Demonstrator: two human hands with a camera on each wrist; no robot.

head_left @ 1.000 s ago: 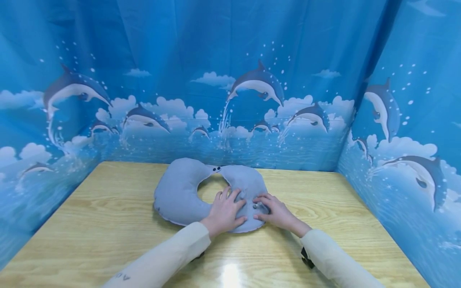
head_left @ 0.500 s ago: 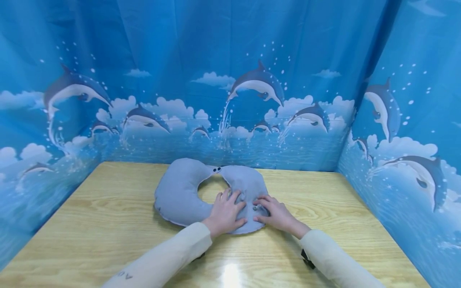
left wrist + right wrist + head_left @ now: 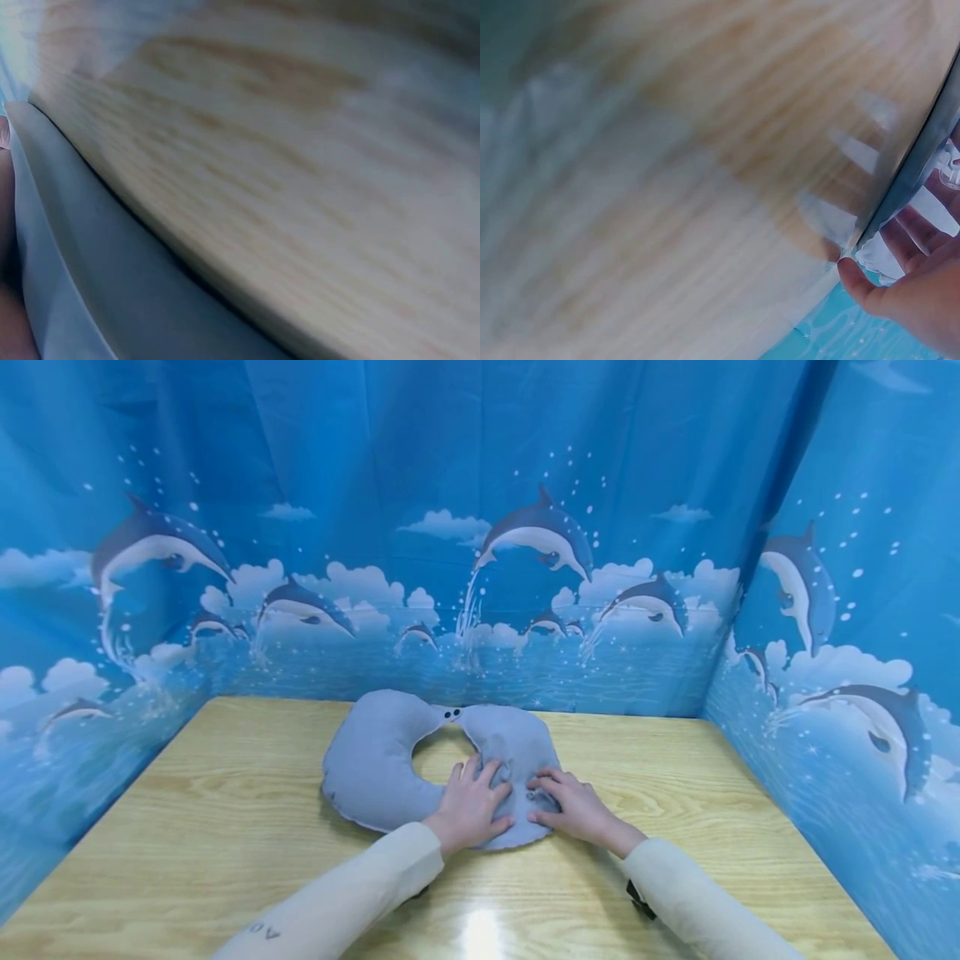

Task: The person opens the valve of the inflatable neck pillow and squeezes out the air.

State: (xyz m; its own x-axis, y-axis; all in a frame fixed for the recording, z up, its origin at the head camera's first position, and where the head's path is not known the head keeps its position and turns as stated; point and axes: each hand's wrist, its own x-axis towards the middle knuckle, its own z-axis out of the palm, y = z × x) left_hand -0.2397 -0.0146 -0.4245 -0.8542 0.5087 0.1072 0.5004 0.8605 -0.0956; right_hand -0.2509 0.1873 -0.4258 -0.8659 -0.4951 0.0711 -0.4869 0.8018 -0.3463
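A grey U-shaped neck pillow (image 3: 375, 760) lies on the table, its two ends meeting at the far side beside a pair of dark snaps (image 3: 452, 715). My left hand (image 3: 468, 810) rests on its right lobe with fingers spread over the wrinkled cloth. At that lobe's right edge, my right hand (image 3: 576, 806) touches the pillow, thumb and forefinger apart on either side of a small valve (image 3: 532, 794). The right wrist view shows a clear plastic valve (image 3: 951, 166) near the fingers. In the left wrist view the pillow's seamed side (image 3: 97, 247) hides most of the left hand.
The pillow is on a light wood-grain table (image 3: 225, 860). Blue curtains (image 3: 360, 510) printed with dolphins and clouds stand along the table's back and sides. Pale sleeves (image 3: 345, 893) cover both forearms, and a dark strap device (image 3: 640, 900) sits below the right cuff.
The valve and the pillow's near edge have shifted very slightly toward me. Both hands stay in almost the same places on the right lobe.
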